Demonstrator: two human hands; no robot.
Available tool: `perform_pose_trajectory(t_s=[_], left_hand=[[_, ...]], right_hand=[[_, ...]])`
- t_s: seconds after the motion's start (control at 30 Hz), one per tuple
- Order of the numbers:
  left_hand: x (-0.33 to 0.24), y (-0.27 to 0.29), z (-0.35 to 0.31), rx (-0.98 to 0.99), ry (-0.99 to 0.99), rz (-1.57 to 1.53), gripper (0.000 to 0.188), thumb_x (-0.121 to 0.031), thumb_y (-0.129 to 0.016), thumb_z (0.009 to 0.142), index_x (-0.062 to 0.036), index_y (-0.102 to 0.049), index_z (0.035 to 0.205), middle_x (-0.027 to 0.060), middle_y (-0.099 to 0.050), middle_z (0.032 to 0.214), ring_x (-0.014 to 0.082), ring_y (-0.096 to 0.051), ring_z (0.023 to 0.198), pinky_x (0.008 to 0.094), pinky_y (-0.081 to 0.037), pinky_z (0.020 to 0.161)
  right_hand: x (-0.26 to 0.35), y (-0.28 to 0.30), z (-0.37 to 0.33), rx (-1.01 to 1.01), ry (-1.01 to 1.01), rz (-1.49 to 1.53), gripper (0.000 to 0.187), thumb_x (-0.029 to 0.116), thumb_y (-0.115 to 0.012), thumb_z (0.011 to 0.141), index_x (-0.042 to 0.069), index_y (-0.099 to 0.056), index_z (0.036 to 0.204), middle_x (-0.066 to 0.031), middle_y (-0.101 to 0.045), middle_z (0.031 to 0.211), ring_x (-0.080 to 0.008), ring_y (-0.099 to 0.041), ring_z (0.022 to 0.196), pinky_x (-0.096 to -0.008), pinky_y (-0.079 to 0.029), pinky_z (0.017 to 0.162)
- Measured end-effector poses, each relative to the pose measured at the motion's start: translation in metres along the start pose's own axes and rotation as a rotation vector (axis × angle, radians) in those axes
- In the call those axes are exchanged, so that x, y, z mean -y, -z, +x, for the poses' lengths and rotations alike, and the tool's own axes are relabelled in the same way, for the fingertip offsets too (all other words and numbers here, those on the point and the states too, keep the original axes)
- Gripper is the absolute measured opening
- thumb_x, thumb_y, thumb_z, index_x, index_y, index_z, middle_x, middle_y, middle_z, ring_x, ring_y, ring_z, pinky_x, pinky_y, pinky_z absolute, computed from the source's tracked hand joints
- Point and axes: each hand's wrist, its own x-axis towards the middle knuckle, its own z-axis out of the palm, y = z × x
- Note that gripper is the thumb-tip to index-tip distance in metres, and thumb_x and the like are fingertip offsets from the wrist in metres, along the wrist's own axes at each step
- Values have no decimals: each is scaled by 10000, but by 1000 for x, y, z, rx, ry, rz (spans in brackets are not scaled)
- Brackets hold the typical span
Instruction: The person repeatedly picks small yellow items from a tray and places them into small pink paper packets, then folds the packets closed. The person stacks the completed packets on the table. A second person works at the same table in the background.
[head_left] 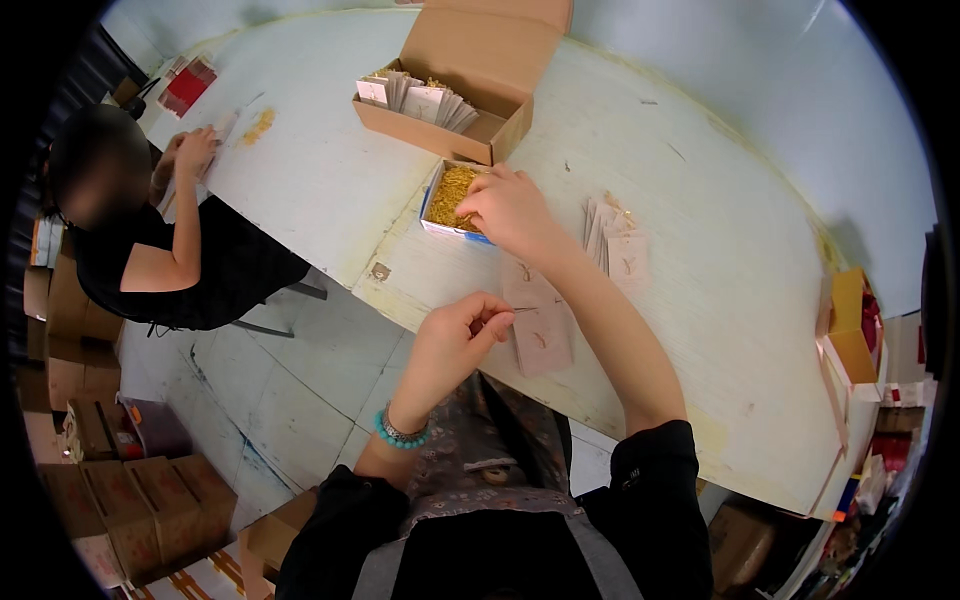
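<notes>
My right hand [512,208] reaches over a small white-and-blue box [430,196] filled with small gold-coloured pieces [452,194]. Its bent fingertips dip among the pieces, and what they grip, if anything, is hidden. My left hand [462,335], with a turquoise bead bracelet [400,437] at the wrist, is closed in a pinch. A thin dark needle-like piece [525,309] sticks out from its fingertips. Right beside that hand, pale pink cards [548,358] lie in a column along the table's near edge, each with a small gold mark or piece. My right forearm partly covers them.
An open brown cardboard box [425,130] holding rows of cards stands behind the small box. More cards [628,262] lie fanned right of my right forearm. A co-worker [150,240] sits at the left, hands at the table [720,330]. A yellow-lined box [855,330] stands far right.
</notes>
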Motion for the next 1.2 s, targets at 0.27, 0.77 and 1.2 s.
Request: perform_pose_trajectory(t_s=[0.27,0.77,1.2], left_hand=[[8,7,-1,-88,-11,-23,101,-89,-608,886,7,-619,915,13,-614,682,48,-559,617,190,-420,535],[-17,20,43,-421,-436,260,263,-29,-695,782,-39,-654,1041,74,-656,885,132,-580,646,239,-467,538],[-32,-2,31,-419,-563,365,136,27,-688,745,-25,-688,870,63,-668,812,123,-636,629,215,-494,479]], right_hand=[[-9,14,2,35,-125,263,83,151,-657,760,131,-722,808,-17,-673,866,-219,-568,889,-352,-466,760],[18,86,-24,362,-607,1191,200,204,-666,850,4,-662,835,-66,-668,750,-73,-553,607,-215,-449,561],[26,86,-65,249,-612,1372,210,235,-646,876,34,-620,820,6,-579,672,-64,-514,618,-203,-402,574]])
